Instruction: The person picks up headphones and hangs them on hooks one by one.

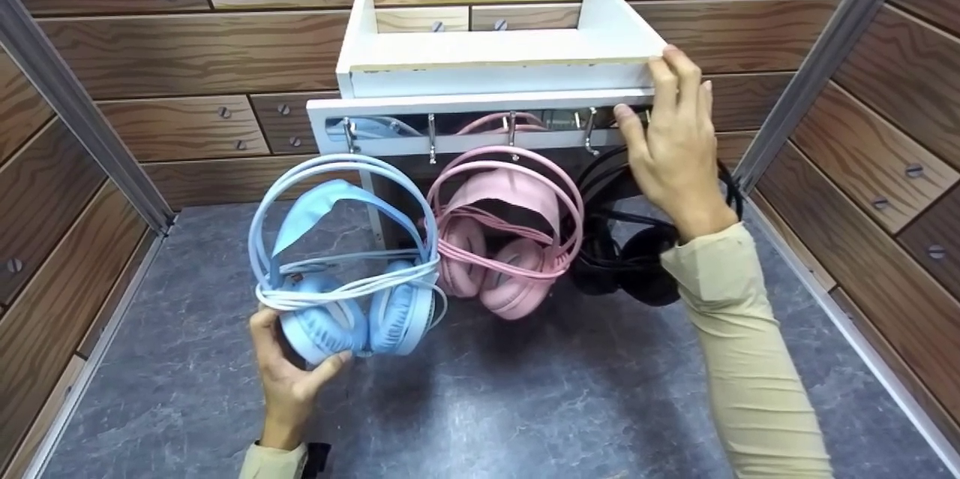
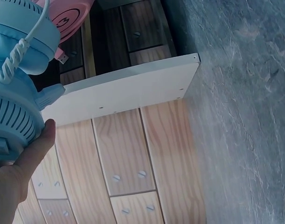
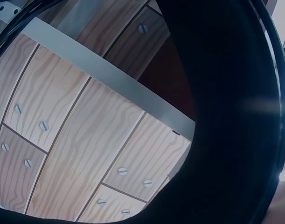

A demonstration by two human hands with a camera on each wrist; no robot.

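Note:
My left hand [image 1: 289, 381] grips light blue headphones [image 1: 300, 227] from below, thumb and fingers around an ear cup. Their white cable is wound across the band, and the headband's top is close to the leftmost hook [image 1: 349, 135] of a white rack [image 1: 465, 81]. In the left wrist view, the thumb [image 2: 37, 149] presses against the blue cup. My right hand [image 1: 675, 145] rests on the rack's right end, fingertips at the shelf edge and thumb on the hook rail. Pink headphones [image 1: 517, 287] hang at the middle; black headphones [image 1: 649, 261] hang below my right hand.
The rack stands against a wood-patterned back wall [image 1: 210, 58], on a grey marbled floor [image 1: 495, 404]. Patterned side walls with metal corner posts [image 1: 82, 103] close in both sides. A black headphone band [image 3: 231, 107] fills much of the right wrist view.

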